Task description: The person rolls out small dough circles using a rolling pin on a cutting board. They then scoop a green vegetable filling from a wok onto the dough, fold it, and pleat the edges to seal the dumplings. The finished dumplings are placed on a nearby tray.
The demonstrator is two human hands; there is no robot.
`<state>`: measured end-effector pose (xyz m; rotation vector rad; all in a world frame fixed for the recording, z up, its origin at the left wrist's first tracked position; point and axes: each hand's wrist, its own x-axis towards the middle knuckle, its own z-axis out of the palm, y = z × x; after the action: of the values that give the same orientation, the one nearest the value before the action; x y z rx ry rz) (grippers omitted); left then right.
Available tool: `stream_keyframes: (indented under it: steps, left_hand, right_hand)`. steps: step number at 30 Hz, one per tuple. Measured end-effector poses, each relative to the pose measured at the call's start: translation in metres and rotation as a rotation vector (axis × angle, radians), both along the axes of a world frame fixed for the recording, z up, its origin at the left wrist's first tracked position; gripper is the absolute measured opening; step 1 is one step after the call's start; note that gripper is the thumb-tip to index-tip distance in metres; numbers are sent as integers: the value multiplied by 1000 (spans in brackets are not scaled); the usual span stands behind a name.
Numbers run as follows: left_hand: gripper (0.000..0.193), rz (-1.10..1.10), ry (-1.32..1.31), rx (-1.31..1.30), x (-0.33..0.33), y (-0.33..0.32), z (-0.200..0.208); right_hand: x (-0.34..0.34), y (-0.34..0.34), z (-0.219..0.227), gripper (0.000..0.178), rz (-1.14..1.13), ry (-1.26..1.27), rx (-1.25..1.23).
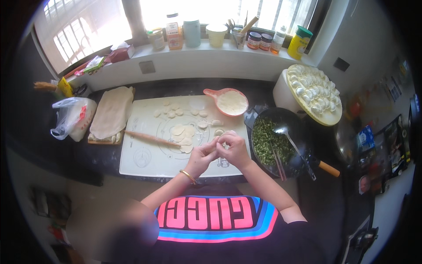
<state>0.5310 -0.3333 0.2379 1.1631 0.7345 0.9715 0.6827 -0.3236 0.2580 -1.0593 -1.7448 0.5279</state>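
Over the front right of a white pastry mat (136,123), my left hand (203,158) and my right hand (234,150) meet with fingertips pinched together. Between them is a small dumpling, mostly hidden by the fingers. Flat round dough wrappers (184,132) overlap left of my hands, touched by the tip of a wooden rolling pin (151,138). Several small dough pieces (172,113) lie farther back. To the right, a dark wok (288,116) holds chopped green filling (265,137), a metal spoon (295,143) and chopsticks (278,163).
A red-handled bowl of flour (232,102) stands at the mat's back edge. Shaped dumplings (312,88) cover a round tray at back right. Covered by a dough sheet (112,110), a board lies left, beside a plastic bag (77,116). Jars (192,34) line the windowsill.
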Motion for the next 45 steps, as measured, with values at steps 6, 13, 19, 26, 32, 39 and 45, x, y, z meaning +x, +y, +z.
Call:
stream_keyframes:
  steps: [6,13,19,26,32,39,45]
  left_hand:
    - [47,35,1,3,16,4,5]
    - [44,-14,33,26,42,7,6]
    - [42,0,-19,-11,49,12,10]
    - [41,28,160,61,60,16,-3]
    - [45,33,104,85,63,20,-2]
    - [44,57,152,97,62,26,-14]
    - [47,16,243,247,57,33,-28]
  right_hand:
    - [27,-3,12,4,-13,100,-246]
    - [43,5,-1,9,8,114,79]
    - [65,2,4,6,28,147,-312]
    - [62,8,-12,9,-50,121,20]
    - [74,13,-14,8,-29,65,-201]
    - [65,15,-19,9,-55,151,-62]
    - [67,18,-13,8,-75,90,-169]
